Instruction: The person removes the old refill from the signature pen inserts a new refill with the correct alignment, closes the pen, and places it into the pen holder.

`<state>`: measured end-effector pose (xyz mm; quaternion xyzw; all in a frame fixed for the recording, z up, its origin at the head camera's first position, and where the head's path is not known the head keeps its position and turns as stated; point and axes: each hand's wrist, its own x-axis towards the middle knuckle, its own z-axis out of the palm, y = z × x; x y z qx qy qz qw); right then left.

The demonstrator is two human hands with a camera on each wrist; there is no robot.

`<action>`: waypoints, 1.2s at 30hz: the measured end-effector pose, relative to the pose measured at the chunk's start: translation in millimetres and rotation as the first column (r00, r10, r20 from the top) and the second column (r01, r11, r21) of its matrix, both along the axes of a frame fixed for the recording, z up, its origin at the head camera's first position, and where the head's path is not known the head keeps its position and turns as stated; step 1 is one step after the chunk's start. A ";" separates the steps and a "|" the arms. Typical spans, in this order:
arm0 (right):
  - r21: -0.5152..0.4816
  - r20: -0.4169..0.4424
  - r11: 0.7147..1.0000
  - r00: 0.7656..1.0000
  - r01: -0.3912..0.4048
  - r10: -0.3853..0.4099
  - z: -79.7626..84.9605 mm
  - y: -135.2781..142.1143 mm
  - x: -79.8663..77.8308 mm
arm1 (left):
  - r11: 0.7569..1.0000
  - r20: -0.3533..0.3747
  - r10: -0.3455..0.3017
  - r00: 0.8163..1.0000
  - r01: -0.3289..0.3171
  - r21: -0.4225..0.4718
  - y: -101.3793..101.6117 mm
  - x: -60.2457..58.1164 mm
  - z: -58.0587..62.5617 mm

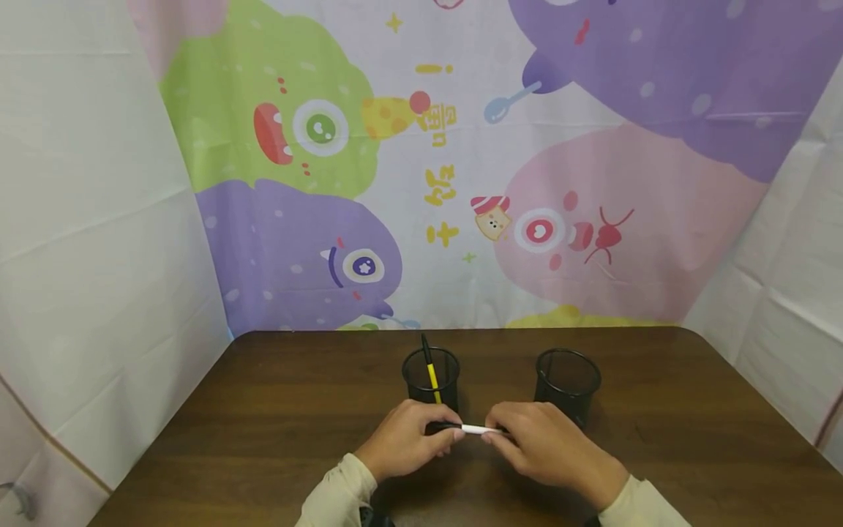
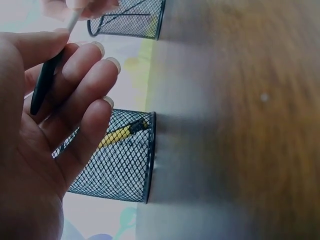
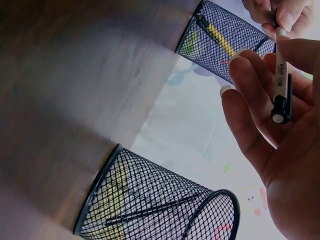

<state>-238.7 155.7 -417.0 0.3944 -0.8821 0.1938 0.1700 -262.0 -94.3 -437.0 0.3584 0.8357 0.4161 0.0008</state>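
A white and black pen (image 1: 474, 430) lies level between the hands, above the table. My left hand (image 1: 408, 439) pinches its black tapered end (image 2: 44, 85) between thumb and fingers. My right hand (image 1: 553, 443) pinches the white barrel (image 3: 281, 70) toward the end with the black clip. Just beyond the left hand stands a black mesh pen cup (image 1: 421, 395). A yellow and black pen (image 1: 432, 377) leans in it, clip end down in the wrist views. The left hand hides part of that cup in the head view.
A second black mesh cup (image 1: 566, 401) stands to the right, beyond the right hand. Both cups are on a brown wooden table (image 1: 263, 417). A cartoon-printed cloth (image 1: 448, 278) hangs along its back edge, with white cloth (image 1: 99, 219) at the sides.
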 end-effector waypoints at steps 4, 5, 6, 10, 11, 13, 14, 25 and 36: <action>-0.006 0.005 1.000 1.000 0.002 -0.002 0.0 0.3 1.0 | 1.000 0.011 0.003 1.000 -0.003 0.008 0.8 0.5 -0.5; -0.006 0.005 1.000 1.000 0.002 -0.002 -0.1 0.4 1.2 | 1.000 0.018 0.003 1.000 -0.003 0.014 1.0 0.5 -0.8; -0.007 0.009 1.000 1.000 0.002 -0.002 -0.2 0.5 1.5 | 1.000 0.026 0.003 1.000 -0.004 0.022 1.1 0.5 -1.2; -0.010 0.009 1.000 1.000 0.002 -0.002 -0.8 0.9 1.7 | 0.998 0.071 0.000 0.997 -0.005 0.066 1.3 0.2 -3.0; -0.011 0.007 1.000 1.000 0.002 -0.002 -1.0 0.9 1.6 | 0.997 0.083 -0.002 0.997 -0.004 0.079 1.4 0.1 -3.5; -0.015 -0.001 1.000 1.000 0.004 -0.004 -1.4 1.0 1.2 | 0.995 0.098 -0.006 0.995 -0.004 0.099 1.6 -0.2 -4.4; -0.017 -0.006 1.000 1.000 0.004 -0.004 -1.6 1.0 1.1 | 0.994 0.106 -0.009 0.994 -0.003 0.108 1.7 -0.3 -5.0; -0.027 -0.043 1.000 0.999 0.016 -0.017 -1.9 0.6 0.8 | 0.977 0.126 -0.010 0.992 -0.018 0.213 2.9 2.6 -4.3; -0.069 -0.037 0.998 0.999 -0.011 0.009 -1.3 2.5 -1.1 | 0.963 0.172 0.018 0.985 -0.064 0.264 6.4 10.0 3.9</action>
